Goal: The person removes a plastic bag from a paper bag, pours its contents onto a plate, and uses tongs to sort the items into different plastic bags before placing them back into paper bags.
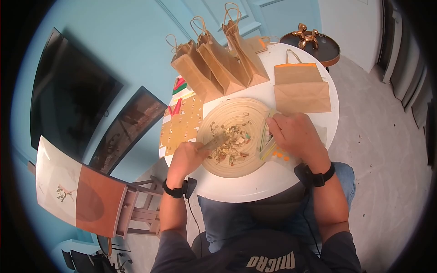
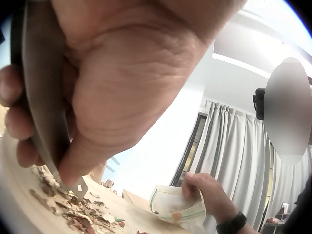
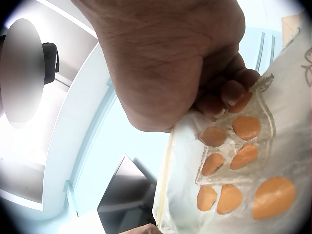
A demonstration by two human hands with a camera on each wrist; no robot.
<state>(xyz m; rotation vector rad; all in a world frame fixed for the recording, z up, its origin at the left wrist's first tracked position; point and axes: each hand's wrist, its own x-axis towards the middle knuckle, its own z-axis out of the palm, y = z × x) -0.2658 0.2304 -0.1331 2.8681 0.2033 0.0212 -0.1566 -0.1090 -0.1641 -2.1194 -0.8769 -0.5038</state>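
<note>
My left hand (image 1: 189, 157) grips a flat metal tool (image 2: 44, 92), its far end over a heap of dried flakes (image 1: 234, 141) in mixed colours. The heap lies on a round bamboo-coloured plate (image 1: 214, 170). At the plate's right edge, my right hand (image 1: 296, 134) pinches the upper part of a translucent zip bag (image 2: 168, 204). Orange oval marks (image 3: 274, 197) cover part of the bag in the right wrist view, where that hand's fingers (image 3: 231, 92) are curled at it. How full the bag is cannot be told.
Several brown paper bags (image 1: 195, 70) stand at the table's back, and another bag (image 1: 302, 95) lies at the back right. Left of the plate are a patterned sheet (image 1: 182, 127) and red clips (image 1: 176, 107). A dark side table (image 1: 327, 52) holds a shiny balloon-dog figure (image 1: 307, 37).
</note>
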